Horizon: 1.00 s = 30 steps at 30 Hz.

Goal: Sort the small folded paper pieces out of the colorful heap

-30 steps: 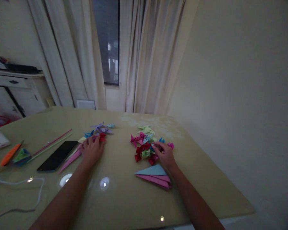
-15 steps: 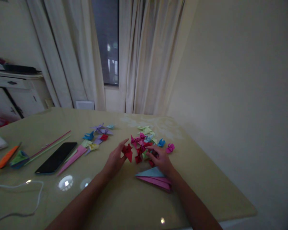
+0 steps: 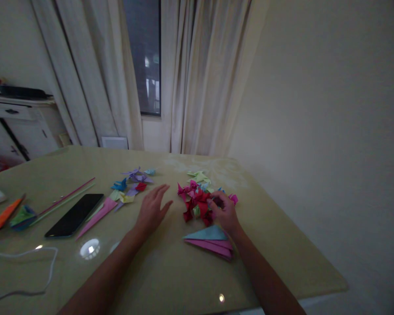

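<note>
My right hand [image 3: 226, 211] is closed, thumb and fingers pinching the edge of a red origami flower [image 3: 202, 201] at the pile. Around it lie more folded paper pieces: a dark red one [image 3: 188, 215], a magenta one [image 3: 192, 187], a pale green one [image 3: 199, 176] and a pink one [image 3: 233, 199] partly behind my hand. My left hand [image 3: 151, 208] is open above the table, left of the pile, fingers apart and nothing in them. Below my right wrist rests a stack of folded paper cones [image 3: 213, 248], blue over pink.
Left of my hands is a second group of origami, with a purple piece [image 3: 138, 176] and a blue one [image 3: 119, 185]. Farther left lie a pink paper cone [image 3: 100, 215], a black phone [image 3: 75, 215], thin sticks [image 3: 70, 197], an orange tool [image 3: 7, 215] and a white cable [image 3: 51, 271].
The red flower has gone from my left hand to my right hand at the pile. My left hand has drawn back leftward and opened.
</note>
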Tool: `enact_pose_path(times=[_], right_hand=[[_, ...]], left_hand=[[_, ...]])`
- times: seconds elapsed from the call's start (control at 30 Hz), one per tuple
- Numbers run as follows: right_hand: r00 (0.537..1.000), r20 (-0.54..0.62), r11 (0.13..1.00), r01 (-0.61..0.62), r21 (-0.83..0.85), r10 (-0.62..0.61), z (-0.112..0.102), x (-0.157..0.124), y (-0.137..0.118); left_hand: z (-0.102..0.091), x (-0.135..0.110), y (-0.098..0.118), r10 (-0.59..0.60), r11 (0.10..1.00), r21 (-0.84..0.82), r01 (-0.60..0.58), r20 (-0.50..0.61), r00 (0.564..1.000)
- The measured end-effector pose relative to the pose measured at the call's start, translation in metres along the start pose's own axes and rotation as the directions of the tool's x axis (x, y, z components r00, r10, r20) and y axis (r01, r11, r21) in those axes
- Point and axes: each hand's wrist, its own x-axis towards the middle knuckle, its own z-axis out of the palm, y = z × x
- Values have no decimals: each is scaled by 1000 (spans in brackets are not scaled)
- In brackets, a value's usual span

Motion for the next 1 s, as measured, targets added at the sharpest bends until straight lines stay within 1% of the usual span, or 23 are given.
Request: enact_pose_path(times=[0.03, 0.07, 0.13, 0.2, 0.23, 0.3, 0.37, 0.43, 0.5, 0.6, 0.73, 0.83, 0.93, 1.0], right_hand=[[996, -75, 999, -36, 0, 36, -7, 4, 6], [987, -140, 997, -75, 1, 74, -15, 7, 11], [962, -238, 991, -136, 2, 132, -29, 13, 21], [941, -306, 988, -154, -12, 143, -38, 18, 27], [935, -328, 989, -148, -25, 132, -41, 19, 29], [930, -354, 990, -128, -53, 101, -44, 20, 31], [929, -359, 991, -119, -61, 90, -43, 20, 32], [926, -367, 991, -119, -58, 90, -42, 19, 31], [919, -382, 991, -121, -52, 92, -42, 18, 31], [902, -421, 992, -122, -40, 94, -43, 18, 32], [879, -466, 990, -138, -40, 104, -45, 19, 34], [877, -471, 988, -143, -56, 100, -45, 18, 32], [898, -431, 987, -132, -90, 81, -40, 20, 26], [939, -338, 986, -115, -121, 68, -33, 26, 19]], left_hand=[[-6, 1, -13, -108, 982, 154, 112, -35, 994], [-12, 1, -26, -203, 934, 284, 215, -71, 977], [-22, -2, -52, -336, 826, 440, 353, -119, 934], [-28, -5, -73, -411, 773, 498, 393, -79, 908], [-29, -5, -81, -428, 773, 503, 386, -35, 903], [-28, -4, -88, -420, 806, 485, 340, 62, 906], [-25, 0, -86, -359, 854, 447, 267, 134, 924], [-21, 4, -79, -287, 905, 371, 210, 165, 944], [-17, 6, -73, -232, 948, 260, 182, 179, 956], [-15, 6, -67, -216, 972, 137, 193, 184, 959], [-15, 6, -68, -225, 974, 76, 214, 194, 955], [-14, 7, -70, -260, 966, 36, 258, 165, 951], [-11, 9, -69, -252, 962, -76, 261, 110, 962], [-7, 10, -67, -237, 960, -133, 247, 84, 968]])
